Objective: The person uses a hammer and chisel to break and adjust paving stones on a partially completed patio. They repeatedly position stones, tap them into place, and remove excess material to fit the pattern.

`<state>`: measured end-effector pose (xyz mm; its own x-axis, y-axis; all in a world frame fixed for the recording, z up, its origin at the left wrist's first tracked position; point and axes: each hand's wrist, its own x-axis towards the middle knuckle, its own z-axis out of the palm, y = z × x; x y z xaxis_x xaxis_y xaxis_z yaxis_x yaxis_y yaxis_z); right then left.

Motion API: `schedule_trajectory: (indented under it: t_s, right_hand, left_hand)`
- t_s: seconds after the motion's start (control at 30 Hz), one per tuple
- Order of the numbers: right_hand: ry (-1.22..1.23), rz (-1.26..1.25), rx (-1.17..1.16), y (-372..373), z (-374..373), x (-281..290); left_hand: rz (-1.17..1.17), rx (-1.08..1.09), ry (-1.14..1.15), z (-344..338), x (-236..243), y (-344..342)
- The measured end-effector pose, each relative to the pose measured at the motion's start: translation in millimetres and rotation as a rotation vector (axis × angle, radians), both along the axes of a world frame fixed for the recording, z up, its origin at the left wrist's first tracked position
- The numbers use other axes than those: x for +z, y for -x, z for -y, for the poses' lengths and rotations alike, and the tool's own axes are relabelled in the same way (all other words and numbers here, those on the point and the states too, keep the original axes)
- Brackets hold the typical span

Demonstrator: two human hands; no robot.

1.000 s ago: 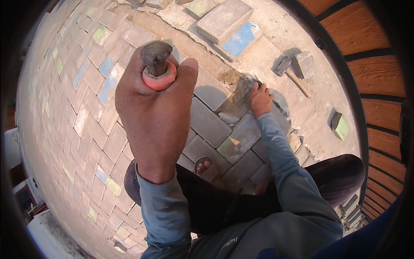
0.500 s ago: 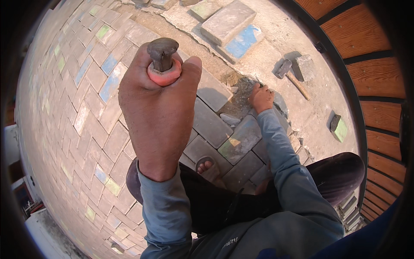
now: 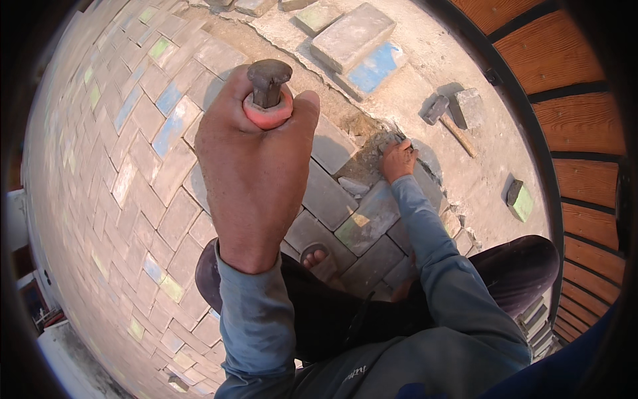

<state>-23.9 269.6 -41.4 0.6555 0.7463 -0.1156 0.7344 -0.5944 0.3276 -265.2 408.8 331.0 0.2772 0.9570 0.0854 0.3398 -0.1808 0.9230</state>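
My left hand (image 3: 256,173) is raised close to the view, its fingers wrapped round a chisel (image 3: 269,83) with a red-orange grip. The chisel's dark, mushroomed metal head points up; its lower end is hidden by the hand. Farther off, at the broken edge of the paving, my right hand (image 3: 399,161) reaches down into a gap of loose dirt and rubble (image 3: 369,149). Its fingers are curled, and whatever is in them cannot be made out. A pale broken chunk (image 3: 354,186) lies at the gap's near side, beside grey paving blocks (image 3: 329,199).
A hammer (image 3: 458,133) with a wooden handle lies on the concrete beside a grey block (image 3: 468,108). Larger loose blocks (image 3: 352,36) sit at the far side, and a green-faced piece (image 3: 522,201) lies at right. A wooden slatted panel (image 3: 588,179) borders the right.
My left hand has shifted a little to the right with the chisel. My right hand has moved slightly left and nearer in the rubble, its fingers still curled.
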Motion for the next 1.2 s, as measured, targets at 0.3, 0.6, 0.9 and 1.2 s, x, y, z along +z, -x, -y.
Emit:
schedule_trajectory:
  t_s: [0.3, 0.6, 0.9, 1.2]
  right_hand:
    - [-0.409, -0.739, 0.221, -11.3, -36.0, 33.5]
    - [-0.076, -0.621, 0.563, -13.1, -55.0, 45.7]
    - [0.013, -0.482, 0.502, -7.5, -48.2, 43.9]
    - [-0.041, -0.345, 0.290, -20.4, -39.1, 29.0]
  left_hand:
    - [0.044, -0.024, 0.009, 4.9, -2.4, -7.7]
    - [0.091, -0.045, -0.025, 4.6, -1.4, -17.4]
    - [0.100, -0.109, -0.070, 11.0, 3.6, -20.6]
    - [0.105, -0.070, -0.130, 9.8, 1.7, -15.8]
